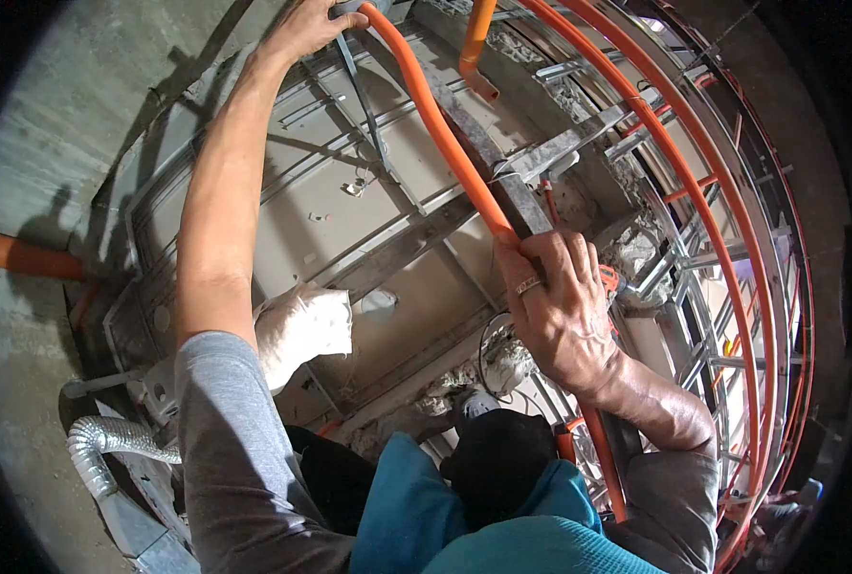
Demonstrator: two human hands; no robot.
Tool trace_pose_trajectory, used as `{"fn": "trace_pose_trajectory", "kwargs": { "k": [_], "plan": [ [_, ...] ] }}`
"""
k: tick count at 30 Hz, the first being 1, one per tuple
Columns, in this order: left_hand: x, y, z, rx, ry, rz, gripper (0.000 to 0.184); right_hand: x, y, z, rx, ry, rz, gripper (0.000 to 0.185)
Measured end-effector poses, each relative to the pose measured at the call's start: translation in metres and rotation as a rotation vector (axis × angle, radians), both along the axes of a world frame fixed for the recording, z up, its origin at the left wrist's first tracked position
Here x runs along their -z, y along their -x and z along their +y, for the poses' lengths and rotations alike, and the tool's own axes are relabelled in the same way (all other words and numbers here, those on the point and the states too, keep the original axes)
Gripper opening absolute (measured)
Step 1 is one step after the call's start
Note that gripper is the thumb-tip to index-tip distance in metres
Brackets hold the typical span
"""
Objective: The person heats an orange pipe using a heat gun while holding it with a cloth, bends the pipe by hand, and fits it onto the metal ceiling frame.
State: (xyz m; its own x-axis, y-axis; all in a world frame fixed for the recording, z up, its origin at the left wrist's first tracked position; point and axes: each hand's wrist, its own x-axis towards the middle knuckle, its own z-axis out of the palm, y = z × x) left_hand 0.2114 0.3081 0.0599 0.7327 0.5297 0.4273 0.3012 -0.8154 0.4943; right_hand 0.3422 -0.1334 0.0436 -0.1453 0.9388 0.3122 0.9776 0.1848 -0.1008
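Observation:
A long, gently curved orange conduit pipe (445, 139) runs from the top edge down to the centre right. My left hand (313, 29) is at the top of the view, its fingers closed round the pipe's upper end beside a small grey fitting (345, 8); the frame edge partly cuts this off. My right hand (562, 306), wearing a ring, wraps round the same pipe lower down. Just behind its knuckles shows a red-orange object (609, 279), mostly covered by the hand.
Metal framing (416, 225) crosses pale panels. Several curved orange pipes (722, 206) and metal rails stand at the right. Another orange pipe (24, 258) comes out of the concrete wall (53, 124). A silver flexible duct (110, 432) lies lower left, and a white wrapped bundle (303, 330) near my left arm.

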Motion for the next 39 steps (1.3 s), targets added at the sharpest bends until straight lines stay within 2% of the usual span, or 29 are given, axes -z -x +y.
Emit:
{"fn": "trace_pose_trajectory", "kwargs": {
  "k": [7, 13, 14, 22, 26, 31, 33, 34, 37, 39],
  "plan": [
    [0.008, -0.001, 0.001, -0.027, -0.057, -0.065, 0.027, 0.000, 0.002, 0.003, 0.068, -0.098, -0.005, 0.041],
    [0.013, -0.004, 0.004, 0.052, -0.064, -0.090, 0.022, 0.002, -0.001, 0.003, 0.050, -0.063, 0.033, 0.046],
    [-0.002, -0.002, -0.017, -0.092, 0.186, -0.003, 0.021, 0.003, -0.001, 0.002, 0.036, -0.064, 0.040, 0.047],
    [0.006, -0.004, -0.011, -0.075, 0.293, -0.062, 0.024, -0.001, 0.000, 0.002, 0.083, -0.058, 0.119, 0.043],
    [0.006, -0.004, -0.014, -0.088, 0.254, -0.057, 0.028, 0.000, -0.003, 0.003, 0.074, -0.059, 0.229, 0.038],
    [0.006, -0.005, -0.005, -0.112, 0.198, -0.005, 0.033, -0.004, 0.001, 0.003, 0.103, -0.057, 0.230, 0.037],
    [0.021, -0.006, 0.014, -0.009, -0.068, -0.070, 0.033, -0.004, 0.001, 0.003, 0.117, -0.080, 0.234, 0.036],
    [0.039, -0.002, 0.053, -0.067, -0.284, 0.004, 0.057, -0.004, 0.000, 0.004, 0.100, -0.101, 0.204, 0.035],
    [0.042, -0.002, 0.060, -0.010, -0.204, -0.024, 0.057, -0.004, -0.002, 0.004, 0.077, -0.122, 0.183, 0.034],
    [0.037, -0.002, 0.050, -0.033, -0.244, -0.004, 0.056, -0.002, -0.003, 0.004, 0.069, -0.117, 0.189, 0.034]
  ]
}}
